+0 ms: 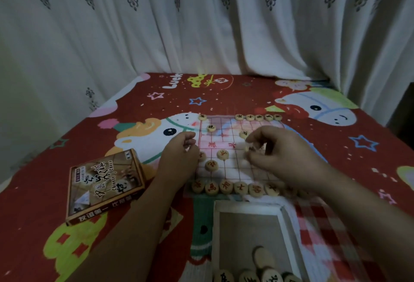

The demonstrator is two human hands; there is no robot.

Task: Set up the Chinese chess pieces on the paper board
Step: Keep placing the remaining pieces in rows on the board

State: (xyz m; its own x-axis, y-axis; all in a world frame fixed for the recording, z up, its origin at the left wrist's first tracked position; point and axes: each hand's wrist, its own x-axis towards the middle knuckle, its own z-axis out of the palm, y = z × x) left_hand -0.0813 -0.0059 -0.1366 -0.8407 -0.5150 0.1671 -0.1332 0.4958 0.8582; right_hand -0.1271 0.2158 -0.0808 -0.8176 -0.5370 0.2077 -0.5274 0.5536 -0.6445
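Observation:
A thin paper board (226, 138) with a red grid lies on the red patterned blanket. Several round wooden pieces line its near edge (226, 187) and several more its far edge (257, 117). Loose pieces stand on the grid, one with a red mark (222, 154). My right hand (280, 149) hovers over the board's right half and pinches a wooden piece (247, 148) at its fingertips. My left hand (179, 156) rests at the board's left edge with fingers loosely curled, holding nothing I can see.
A white box tray (216, 232) close to me holds several spare pieces (264, 259). The printed chess box lid (103, 183) lies to the left. White curtains (201, 24) hang behind the bed.

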